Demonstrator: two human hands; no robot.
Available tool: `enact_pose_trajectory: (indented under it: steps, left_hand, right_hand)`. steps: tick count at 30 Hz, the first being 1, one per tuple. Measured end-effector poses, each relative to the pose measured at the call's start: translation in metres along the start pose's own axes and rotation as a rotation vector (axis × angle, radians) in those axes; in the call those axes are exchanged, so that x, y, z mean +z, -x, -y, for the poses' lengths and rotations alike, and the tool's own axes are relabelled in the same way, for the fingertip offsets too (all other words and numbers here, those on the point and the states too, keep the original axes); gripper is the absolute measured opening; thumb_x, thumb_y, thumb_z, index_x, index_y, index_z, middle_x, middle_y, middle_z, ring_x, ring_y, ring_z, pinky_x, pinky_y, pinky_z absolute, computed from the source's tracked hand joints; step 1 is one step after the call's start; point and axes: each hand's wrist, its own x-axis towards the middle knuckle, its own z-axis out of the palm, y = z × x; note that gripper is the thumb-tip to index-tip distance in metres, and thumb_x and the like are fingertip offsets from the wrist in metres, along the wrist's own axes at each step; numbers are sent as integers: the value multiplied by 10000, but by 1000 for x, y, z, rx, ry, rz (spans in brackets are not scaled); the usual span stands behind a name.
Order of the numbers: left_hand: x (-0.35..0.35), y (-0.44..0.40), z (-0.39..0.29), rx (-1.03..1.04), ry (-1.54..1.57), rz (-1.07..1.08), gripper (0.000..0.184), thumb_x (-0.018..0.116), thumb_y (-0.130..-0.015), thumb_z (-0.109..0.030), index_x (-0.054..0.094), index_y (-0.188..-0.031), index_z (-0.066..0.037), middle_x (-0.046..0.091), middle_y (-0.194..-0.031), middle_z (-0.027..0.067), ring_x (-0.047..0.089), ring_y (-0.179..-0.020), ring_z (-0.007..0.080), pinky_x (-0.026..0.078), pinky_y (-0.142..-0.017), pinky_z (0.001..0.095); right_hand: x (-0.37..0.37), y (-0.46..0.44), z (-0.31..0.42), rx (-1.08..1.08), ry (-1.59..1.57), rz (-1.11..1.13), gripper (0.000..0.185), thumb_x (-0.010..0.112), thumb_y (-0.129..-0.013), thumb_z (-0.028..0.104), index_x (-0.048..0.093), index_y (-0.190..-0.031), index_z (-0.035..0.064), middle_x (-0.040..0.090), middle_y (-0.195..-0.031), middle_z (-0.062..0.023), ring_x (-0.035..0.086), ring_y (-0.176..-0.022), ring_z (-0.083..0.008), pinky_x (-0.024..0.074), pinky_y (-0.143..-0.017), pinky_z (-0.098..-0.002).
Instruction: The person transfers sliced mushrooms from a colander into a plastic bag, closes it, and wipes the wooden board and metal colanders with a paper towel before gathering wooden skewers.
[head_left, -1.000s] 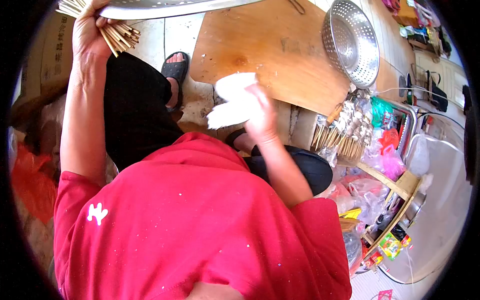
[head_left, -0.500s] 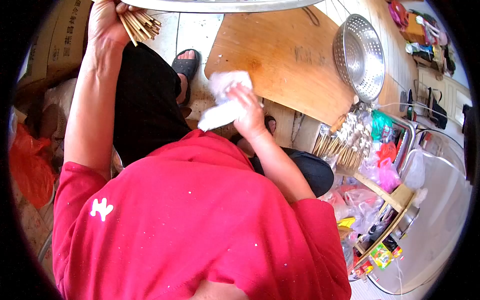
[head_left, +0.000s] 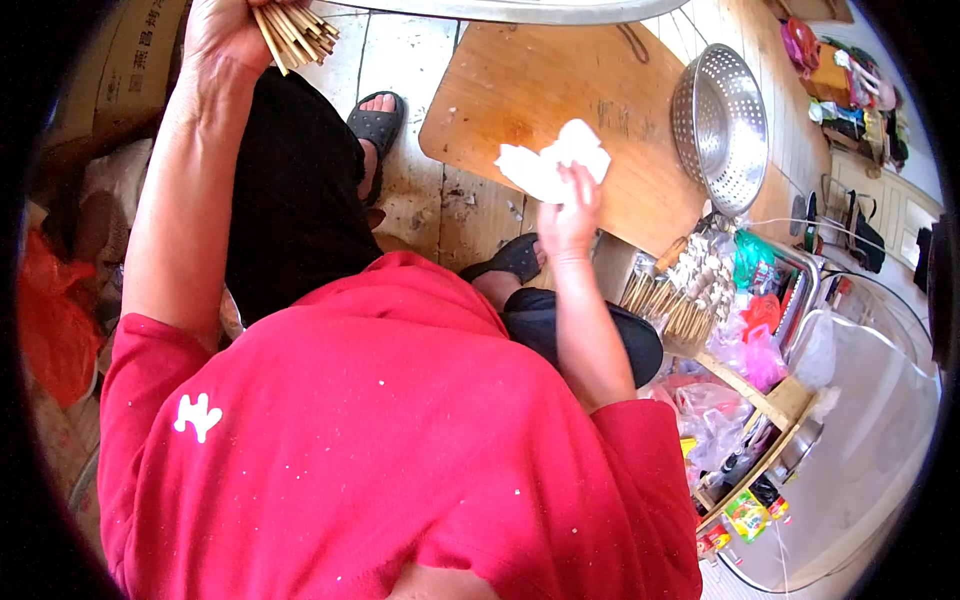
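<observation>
My left hand [head_left: 225, 35], at the top left, is closed around a bundle of thin wooden skewers [head_left: 298, 38]. Their ends fan out to the right, and the rest of the bundle is out of frame. Over the edge of a wooden board [head_left: 480, 105], my right hand [head_left: 572, 215] grips a crumpled white cloth [head_left: 550, 170]; it may be paper. Part of a round metal rim [head_left: 540, 12] shows along the top edge, to the right of the skewers.
A metal colander [head_left: 735, 130] stands on the board's right part. Skewers threaded with pale food pieces [head_left: 695, 275] lie at the right, beside plastic bags [head_left: 710, 415] and a wooden rack [head_left: 765, 460]. A cardboard box [head_left: 125, 70] and red bag [head_left: 60, 320] are at the left.
My right hand has moved right and away from my body with the white cloth, from above the floor to the board. My left hand still holds the skewers, shifted slightly upward in view.
</observation>
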Motion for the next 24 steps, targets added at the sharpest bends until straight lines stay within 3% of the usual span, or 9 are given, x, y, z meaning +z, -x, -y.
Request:
enact_pose_trajectory:
  steps: [4, 6, 8, 10, 12, 14, 17, 20, 24]
  left_hand:
    - [-3, 0, 3, 71, -28, 59, 139, 588, -795, 26, 509, -739, -73, 428, -541, -63, 342, -400, 20, 381, -432, 160]
    - [4, 2, 4, 160, -140, -86, 140, 588, -793, 27, 505, -738, -70, 422, -539, -60, 337, -397, 25, 373, -425, 170]
    - [5, 4, 2, 106, -87, -21, 142, 590, -790, 30, 505, -733, -69, 424, -541, -59, 337, -399, 28, 367, -423, 169]
    - [-7, 4, 0, 93, -84, 19, 135, 588, -792, 19, 505, -725, -64, 428, -548, -57, 340, -400, 29, 370, -426, 168]
    - [-18, 2, -2, 125, -100, -38, 106, 587, -792, 8, 513, -745, -51, 438, -554, -51, 344, -400, 31, 382, -431, 181]
    - [-27, -1, -9, 116, -98, -57, 54, 584, -786, 8, 543, -790, -27, 461, -570, -40, 353, -405, 39, 401, -444, 207]
    - [-20, 15, -14, 186, -152, -87, 56, 583, -788, 9, 541, -780, -28, 467, -578, -39, 356, -409, 42, 406, -446, 210]
    - [-13, 28, -24, 200, -163, -100, 80, 585, -785, 8, 531, -750, -40, 471, -577, -40, 355, -409, 42, 413, -449, 213]
    - [-16, 30, -32, 210, -194, -12, 108, 602, -773, -1, 526, -722, -59, 485, -565, -42, 381, -407, 43, 429, -457, 214]
  right_hand:
    - [-13, 22, 52, -91, -90, 131, 239, 553, -685, 28, 611, -909, 86, 585, -925, -106, 525, -971, -308, 432, -860, -398]
    - [-11, 36, 59, -90, -240, 285, 218, 561, -674, 14, 616, -870, 92, 594, -830, -85, 567, -882, -278, 469, -795, -385]
    - [-20, 39, 62, -145, -281, 265, 200, 570, -694, 18, 624, -870, 96, 609, -825, -87, 598, -830, -260, 490, -749, -370]
    - [-33, 40, 51, 118, -372, -25, 177, 567, -733, 17, 628, -888, 77, 628, -851, -70, 612, -818, -219, 489, -740, -316]
    - [-18, 42, -5, 413, -869, -366, 162, 546, -765, 8, 616, -909, 24, 628, -827, -34, 609, -791, -160, 480, -725, -261]
    - [-56, 31, -24, 641, -529, -431, 154, 501, -770, -35, 592, -894, -24, 608, -781, -35, 598, -733, -149, 493, -680, -275]
    - [-65, 33, -60, 952, -912, -697, 203, 465, -765, -52, 557, -944, -30, 607, -806, -112, 620, -707, -212, 520, -588, -365]
    - [-32, 37, -70, 1124, -1063, -792, 240, 478, -759, -44, 524, -994, -40, 600, -887, -132, 627, -725, -239, 521, -574, -381]
    - [-21, 16, -20, 1142, -905, -853, 265, 446, -764, -49, 497, -1021, -89, 574, -961, -171, 603, -839, -241, 494, -740, -357]
